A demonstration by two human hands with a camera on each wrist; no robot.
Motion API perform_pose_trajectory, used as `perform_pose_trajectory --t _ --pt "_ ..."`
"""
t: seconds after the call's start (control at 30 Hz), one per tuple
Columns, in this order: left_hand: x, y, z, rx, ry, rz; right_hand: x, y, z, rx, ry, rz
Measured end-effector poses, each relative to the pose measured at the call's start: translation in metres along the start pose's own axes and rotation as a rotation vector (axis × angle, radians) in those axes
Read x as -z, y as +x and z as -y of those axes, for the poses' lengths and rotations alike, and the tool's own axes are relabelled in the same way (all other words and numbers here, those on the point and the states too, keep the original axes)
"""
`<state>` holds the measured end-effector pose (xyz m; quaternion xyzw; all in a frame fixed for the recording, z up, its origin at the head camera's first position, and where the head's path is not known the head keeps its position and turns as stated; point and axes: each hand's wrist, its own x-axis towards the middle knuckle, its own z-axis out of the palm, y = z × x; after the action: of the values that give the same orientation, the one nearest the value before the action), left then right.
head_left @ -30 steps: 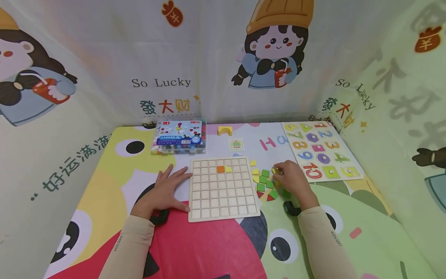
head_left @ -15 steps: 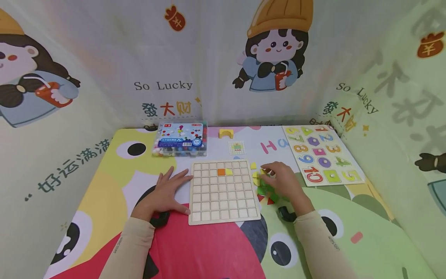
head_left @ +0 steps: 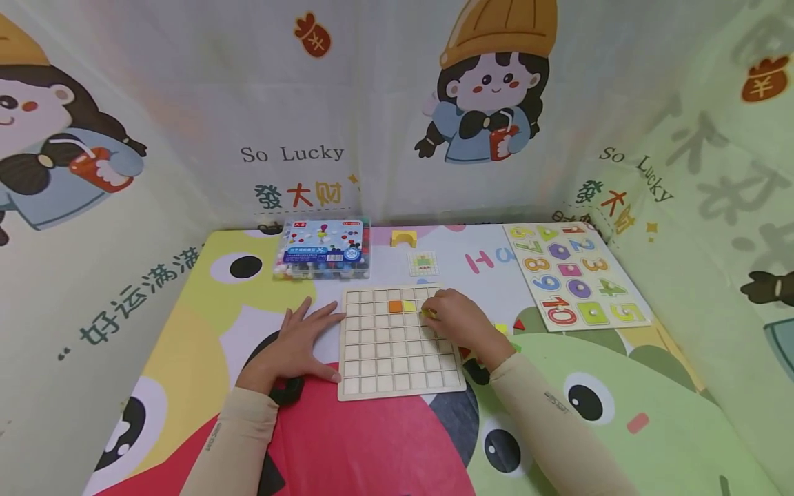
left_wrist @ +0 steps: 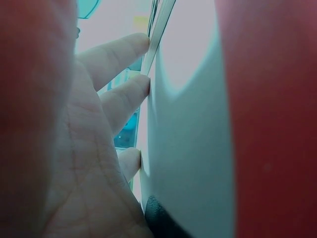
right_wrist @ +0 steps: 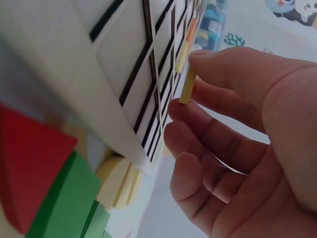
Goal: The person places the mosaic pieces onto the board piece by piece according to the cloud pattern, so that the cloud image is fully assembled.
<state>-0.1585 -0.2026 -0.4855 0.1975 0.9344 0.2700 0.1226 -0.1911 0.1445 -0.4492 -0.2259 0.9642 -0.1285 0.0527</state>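
Note:
A pale wooden grid board (head_left: 391, 364) lies on the patterned cloth. In an upper row sit an orange square tile (head_left: 395, 306) and, right beside it, a light yellow tile (head_left: 409, 306). My right hand (head_left: 460, 318) is over the board's upper right part, pinching a thin yellow tile (right_wrist: 187, 85) between thumb and fingers. The right wrist view shows that tile edge-on, close to the grid. On the board's left side, my left hand (head_left: 287, 350) is spread, its fingertips and thumb right at the edge. The left wrist view shows its fingers (left_wrist: 121, 101) extended against that edge.
Loose red (right_wrist: 32, 163), green (right_wrist: 67, 198) and yellow pieces lie off the board's right side, partly hidden by my right arm. Behind the board are a small pattern card (head_left: 423, 264), a yellow arch block (head_left: 404, 238) and a clear plastic box (head_left: 324, 249). A number puzzle (head_left: 573, 275) lies at right.
My right hand has moved left from the loose pieces to over the board, now with a yellow tile in its fingers. My left hand has stayed at the board's left edge.

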Motion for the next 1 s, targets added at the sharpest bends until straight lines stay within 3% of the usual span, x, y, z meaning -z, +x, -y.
perform_pose_trajectory --t 0.27,0.67,1.0 --pt "0.001 0.002 -0.001 0.008 0.015 0.006 -0.004 0.005 0.006 -0.057 0.009 0.064" --pt "0.003 0.002 -0.001 0.012 0.015 0.008 -0.011 0.007 0.011 -0.132 0.094 0.017" --pt "-0.002 0.000 0.003 0.009 0.010 0.000 -0.012 0.008 0.013 -0.161 0.121 0.029"
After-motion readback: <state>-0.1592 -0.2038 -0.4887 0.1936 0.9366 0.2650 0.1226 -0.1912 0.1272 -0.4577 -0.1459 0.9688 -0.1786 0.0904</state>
